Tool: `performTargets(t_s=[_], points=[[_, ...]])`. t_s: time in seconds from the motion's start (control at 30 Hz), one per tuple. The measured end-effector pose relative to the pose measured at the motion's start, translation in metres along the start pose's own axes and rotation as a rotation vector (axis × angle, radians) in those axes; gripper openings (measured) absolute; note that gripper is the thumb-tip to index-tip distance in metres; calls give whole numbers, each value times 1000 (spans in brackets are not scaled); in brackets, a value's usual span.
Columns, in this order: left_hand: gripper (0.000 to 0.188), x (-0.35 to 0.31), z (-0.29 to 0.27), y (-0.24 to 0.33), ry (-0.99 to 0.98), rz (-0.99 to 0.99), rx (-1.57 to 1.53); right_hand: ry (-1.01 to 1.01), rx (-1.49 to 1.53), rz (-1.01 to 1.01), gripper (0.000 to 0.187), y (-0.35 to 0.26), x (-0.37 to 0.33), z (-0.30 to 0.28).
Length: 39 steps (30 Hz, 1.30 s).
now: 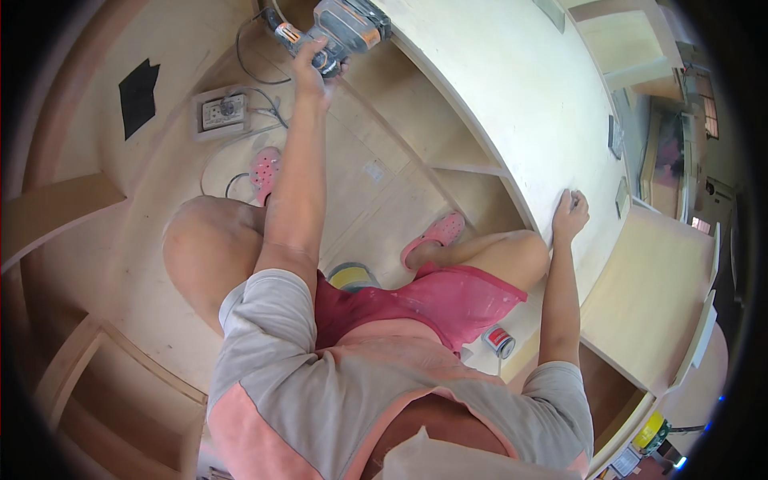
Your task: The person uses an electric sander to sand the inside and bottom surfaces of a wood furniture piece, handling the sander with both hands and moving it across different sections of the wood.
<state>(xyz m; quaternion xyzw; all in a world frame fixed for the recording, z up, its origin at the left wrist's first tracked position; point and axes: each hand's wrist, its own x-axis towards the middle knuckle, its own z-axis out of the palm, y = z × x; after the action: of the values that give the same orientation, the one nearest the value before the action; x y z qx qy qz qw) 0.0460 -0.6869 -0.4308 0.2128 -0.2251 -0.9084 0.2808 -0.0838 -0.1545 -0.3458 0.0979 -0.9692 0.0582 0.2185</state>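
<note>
My left hand (310, 74) is wrapped round the handle of a dark grey and orange power sander (350, 29), held out at the far end of my reach. The sander overlaps the left edge of a long, white-coated panel (496, 88); whether it touches the panel cannot be made out. On the right, my right hand (569, 214) rests on the same panel with its fingers curled in. A small dark spot shows at those fingertips, and anything inside them is hidden. Open cabinet compartments (472, 196) lie below the panel's edge.
A power socket box (222, 112) with grey cables sits on the floor at the left. Between my legs stands a yellow-banded tub (353, 277), and a small red-labelled can (498, 342) is near my right thigh. Wooden cabinet frames (120, 352) stand on the left.
</note>
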Motion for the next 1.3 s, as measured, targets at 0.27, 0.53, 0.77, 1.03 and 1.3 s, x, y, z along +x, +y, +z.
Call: performTargets(t_s=[0.27, 0.53, 0.77, 1.03, 1.3], points=[[42, -53, 32, -37, 110, 123, 172, 34, -43, 16, 35, -3, 2, 6], [73, -124, 76, -60, -52, 852, 1207, 10, -79, 61, 37, -8, -1, 1], [72, -68, 45, -29, 37, 824, 1102, 53, -29, 5, 35, 1, -3, 10], [65, -9, 85, 70, 175, 711, 1493, 41, -64, 8, 32, 0, -4, 5], [58, 40, 211, 128, 46, 402, 2233, 53, -10, 19, 33, -4, -3, 5]])
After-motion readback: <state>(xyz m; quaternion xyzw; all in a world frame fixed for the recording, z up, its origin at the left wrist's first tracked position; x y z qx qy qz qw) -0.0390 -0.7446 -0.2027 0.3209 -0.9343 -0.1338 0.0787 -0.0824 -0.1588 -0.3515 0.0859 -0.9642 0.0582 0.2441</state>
